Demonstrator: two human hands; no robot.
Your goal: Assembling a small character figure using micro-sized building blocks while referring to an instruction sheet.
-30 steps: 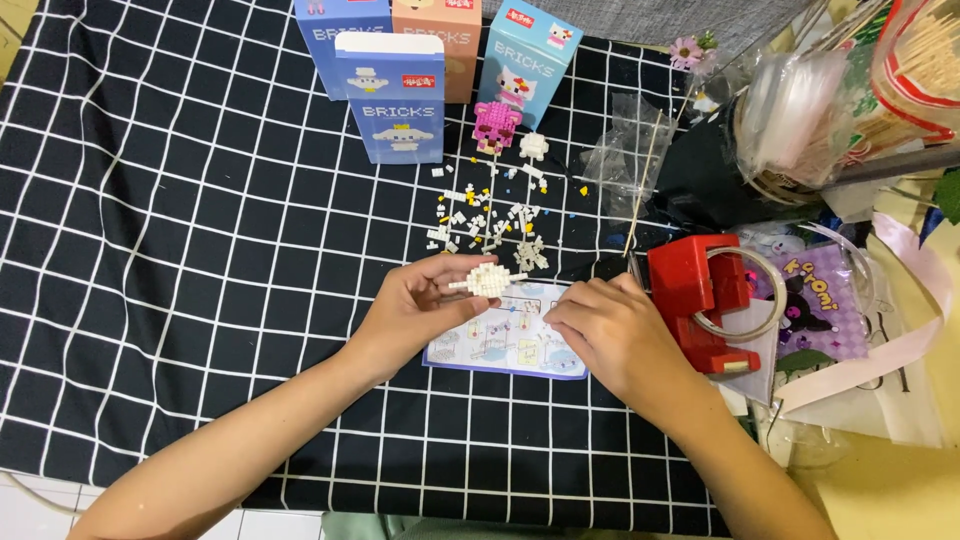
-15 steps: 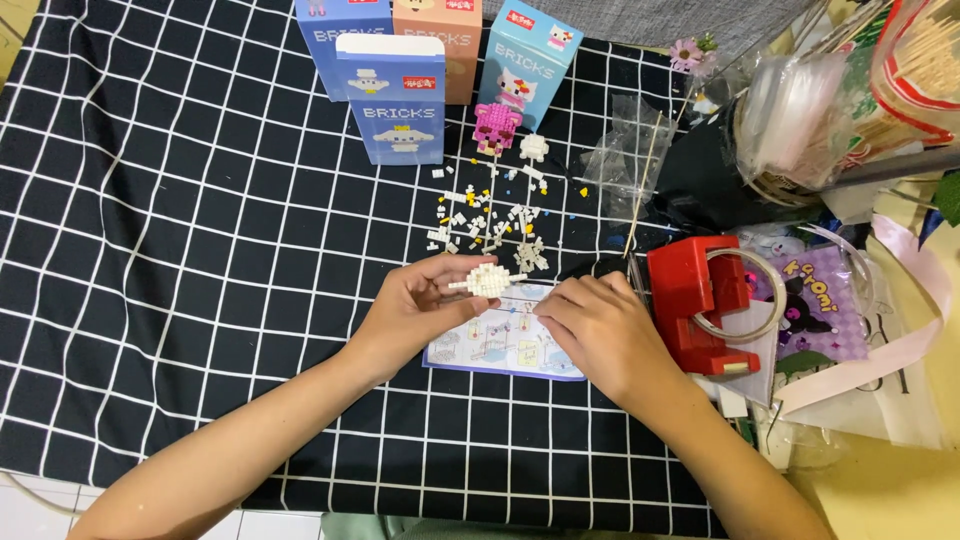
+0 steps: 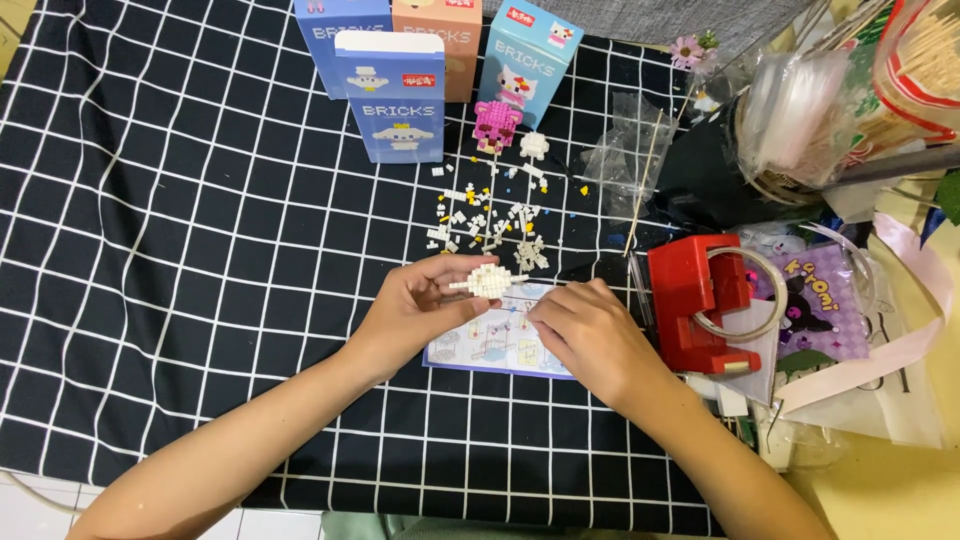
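— White brick model (image 3: 490,281), pinched in the left hand (image 3: 420,308) above the leaflet (image 3: 497,343): light, likely fragile.
— Right hand (image 3: 585,335) curls fingers-down beside it, seemingly holding nothing; grip the model's solid middle.

The whole surface was covered by a black cloth with a white grid (image 3: 180,250), stretched pretty flat, just a few soft wrinkles near the left side. At the bottom left corner a bit of pale tiled floor (image 3: 35,510) showed past the cloth's edge. Top left, a sliver of yellowish floor or mat (image 3: 8,25) peeked in. Along the top right a grey fabric (image 3: 650,18) lay behind the cloth. The right edge gave way to a yellow surface (image 3: 890,490). Light was even and soft, indoor-looking, with only faint shadows. No walls or windows were in view.
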